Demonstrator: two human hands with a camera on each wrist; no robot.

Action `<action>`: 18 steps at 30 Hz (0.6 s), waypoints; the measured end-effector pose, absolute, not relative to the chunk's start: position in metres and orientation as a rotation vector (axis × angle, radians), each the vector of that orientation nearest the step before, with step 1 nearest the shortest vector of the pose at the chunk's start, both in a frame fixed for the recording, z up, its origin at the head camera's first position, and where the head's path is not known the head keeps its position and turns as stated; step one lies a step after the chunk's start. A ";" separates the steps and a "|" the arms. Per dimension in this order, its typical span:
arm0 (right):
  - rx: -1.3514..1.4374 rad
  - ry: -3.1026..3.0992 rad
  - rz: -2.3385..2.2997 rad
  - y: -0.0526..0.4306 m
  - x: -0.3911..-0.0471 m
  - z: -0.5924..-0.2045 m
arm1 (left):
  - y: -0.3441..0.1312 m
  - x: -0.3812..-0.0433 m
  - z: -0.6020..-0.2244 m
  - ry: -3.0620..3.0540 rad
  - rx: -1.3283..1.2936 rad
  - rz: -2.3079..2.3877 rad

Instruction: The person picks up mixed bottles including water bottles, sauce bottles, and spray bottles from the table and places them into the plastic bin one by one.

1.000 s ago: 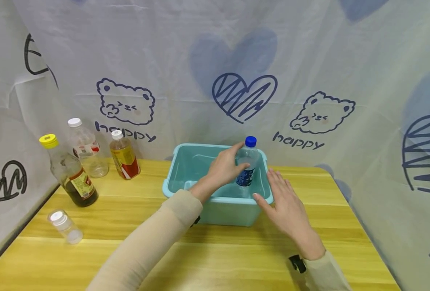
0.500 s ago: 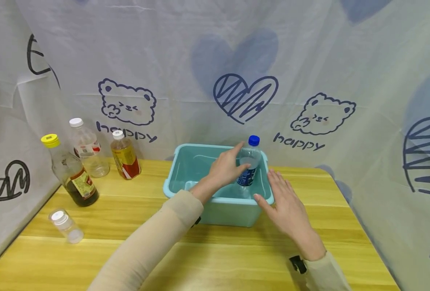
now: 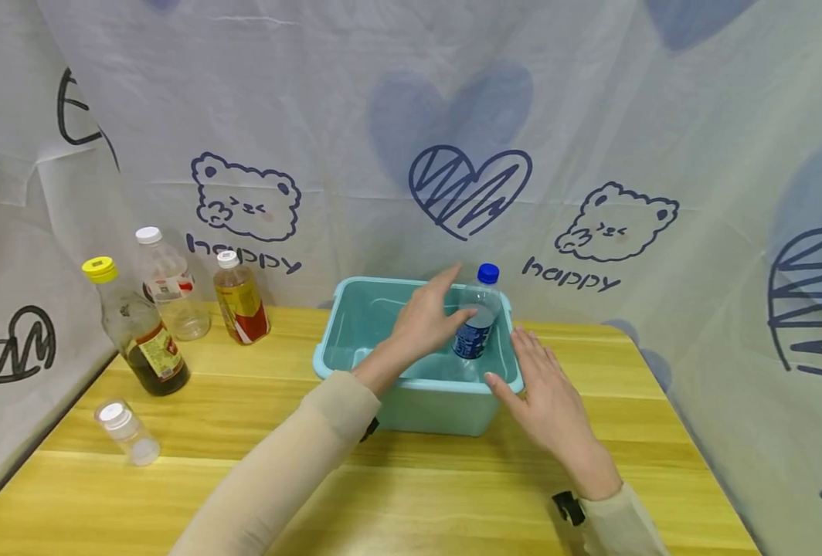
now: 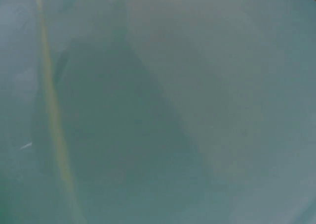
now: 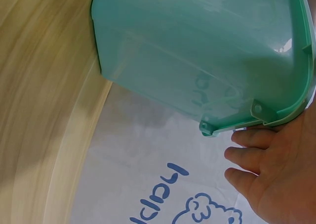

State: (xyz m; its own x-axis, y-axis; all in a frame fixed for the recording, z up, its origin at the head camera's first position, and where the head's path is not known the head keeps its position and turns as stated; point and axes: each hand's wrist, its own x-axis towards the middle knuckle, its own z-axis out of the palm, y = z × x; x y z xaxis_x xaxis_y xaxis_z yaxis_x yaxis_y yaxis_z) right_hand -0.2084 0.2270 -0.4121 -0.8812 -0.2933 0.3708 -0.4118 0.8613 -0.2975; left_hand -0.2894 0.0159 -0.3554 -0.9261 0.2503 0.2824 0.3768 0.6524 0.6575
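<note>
Inside a teal plastic bin (image 3: 418,409) a clear bottle (image 3: 479,313) with a blue cap and dark blue label stands upright at the right end. Beside it, over the bin, my left hand (image 3: 421,316) has its index finger and thumb spread; the thumb tip overlaps the bottle, and the index finger is apart from it. My right hand (image 3: 546,394) lies with straight fingers along the bin's right rim, the thumb at the front corner. From below, the right wrist view shows those fingers (image 5: 247,157) at the rim. Blurred teal bin wall (image 4: 148,110) fills the left wrist view.
On the left of the wooden table (image 3: 258,494) stand a yellow-capped sauce bottle (image 3: 148,347), a white-capped clear bottle (image 3: 178,297), a red-and-yellow labelled bottle (image 3: 241,301) and a small clear container (image 3: 127,434). Behind hangs a printed cloth (image 3: 355,216).
My left index finger has come away from the bottle's neck, and the hand has shifted slightly left. The bottle stands a little further right and more upright. My right hand stays at the rim.
</note>
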 end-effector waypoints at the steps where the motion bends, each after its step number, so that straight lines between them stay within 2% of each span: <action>1: 0.530 -2.722 0.538 0.227 -0.209 -0.412 | 0.015 -0.288 -0.354 -2.682 -0.520 -1.138; 18: 0.520 -2.756 0.568 0.230 -0.211 -0.411 | -0.027 -0.258 -0.349 -2.162 -0.564 -1.308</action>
